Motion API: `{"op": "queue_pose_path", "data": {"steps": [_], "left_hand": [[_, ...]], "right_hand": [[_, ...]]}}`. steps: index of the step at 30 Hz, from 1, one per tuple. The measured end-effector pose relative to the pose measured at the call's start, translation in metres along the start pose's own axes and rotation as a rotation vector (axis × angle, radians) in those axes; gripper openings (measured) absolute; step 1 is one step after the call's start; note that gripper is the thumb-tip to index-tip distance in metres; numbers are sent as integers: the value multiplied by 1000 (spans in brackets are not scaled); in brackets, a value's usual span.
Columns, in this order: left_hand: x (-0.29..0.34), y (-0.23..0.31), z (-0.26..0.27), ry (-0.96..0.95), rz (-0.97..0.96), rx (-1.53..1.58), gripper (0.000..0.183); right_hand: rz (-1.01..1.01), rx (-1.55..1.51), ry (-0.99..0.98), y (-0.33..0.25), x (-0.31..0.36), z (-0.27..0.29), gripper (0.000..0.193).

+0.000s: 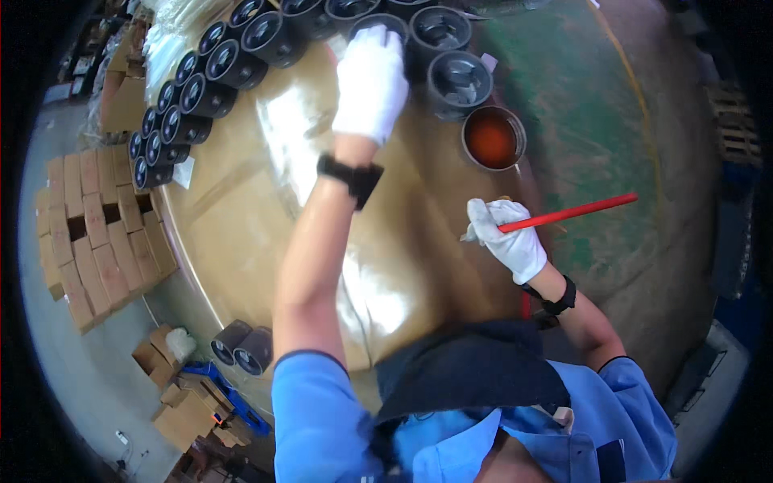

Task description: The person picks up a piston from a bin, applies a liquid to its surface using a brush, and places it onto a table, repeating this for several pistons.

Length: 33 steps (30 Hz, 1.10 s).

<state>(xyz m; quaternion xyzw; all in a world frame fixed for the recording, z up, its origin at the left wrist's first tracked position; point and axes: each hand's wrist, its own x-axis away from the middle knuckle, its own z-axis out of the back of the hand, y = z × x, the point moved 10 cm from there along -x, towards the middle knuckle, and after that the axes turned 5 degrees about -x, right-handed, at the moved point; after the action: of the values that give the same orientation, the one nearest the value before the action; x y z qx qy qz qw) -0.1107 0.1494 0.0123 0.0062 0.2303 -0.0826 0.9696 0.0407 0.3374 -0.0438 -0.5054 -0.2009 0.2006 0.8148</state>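
My left hand, in a white glove, reaches to the far side of the table. Its fingers are curled over the rim of a dark grey pipe fitting, a short wide cylinder; the fingertips are partly hidden. My right hand, also gloved, is closed around a long red stick that slants out to the right. Whatever is at the stick's other end is hidden by the glove. Just beyond this hand stands a round tin with orange-brown liquid in it. Another grey fitting stands beside the tin.
More dark fittings line the table's far and left edges in rows. Brown film covers the shiny tabletop. Stacked cartons stand on the floor at left. Two more fittings are at lower left, above a blue pallet.
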Motion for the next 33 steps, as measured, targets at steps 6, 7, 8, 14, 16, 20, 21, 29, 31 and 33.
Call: {"op": "queue_pose_path", "data": {"steps": [6, 7, 8, 14, 16, 20, 21, 29, 31, 33], "left_hand": [[160, -16, 97, -86, 221, 97, 33], [196, -29, 119, -191, 295, 90, 30], [243, -50, 143, -203, 371, 134, 28], [463, -130, 279, -258, 1244, -352, 37], [511, -125, 278, -363, 1128, -395, 41], [528, -136, 262, -591, 1058, -425, 44], [521, -137, 259, -586, 1047, -412, 44], [549, -155, 223, -212, 1493, 444, 28], [517, -126, 211, 118, 1453, 847, 23], [492, -88, 164, 397, 1569, 1314, 20]], "right_hand": [[-137, -120, 43, 3, 11, -2, 47], [-103, -96, 25, 0, 12, -3, 45], [-98, -88, 22, -3, 12, -6, 45], [-208, -482, 288, 14, 7, 51, 46], [-287, -535, 389, 40, 2, 72, 44], [-309, -459, 434, 58, -8, 91, 40], [-309, -410, 429, 65, -9, 94, 41], [-261, -489, 499, 69, -11, 94, 43], [-267, -565, 458, 61, -12, 88, 44], [-327, -723, 451, 44, -8, 71, 43]]}}
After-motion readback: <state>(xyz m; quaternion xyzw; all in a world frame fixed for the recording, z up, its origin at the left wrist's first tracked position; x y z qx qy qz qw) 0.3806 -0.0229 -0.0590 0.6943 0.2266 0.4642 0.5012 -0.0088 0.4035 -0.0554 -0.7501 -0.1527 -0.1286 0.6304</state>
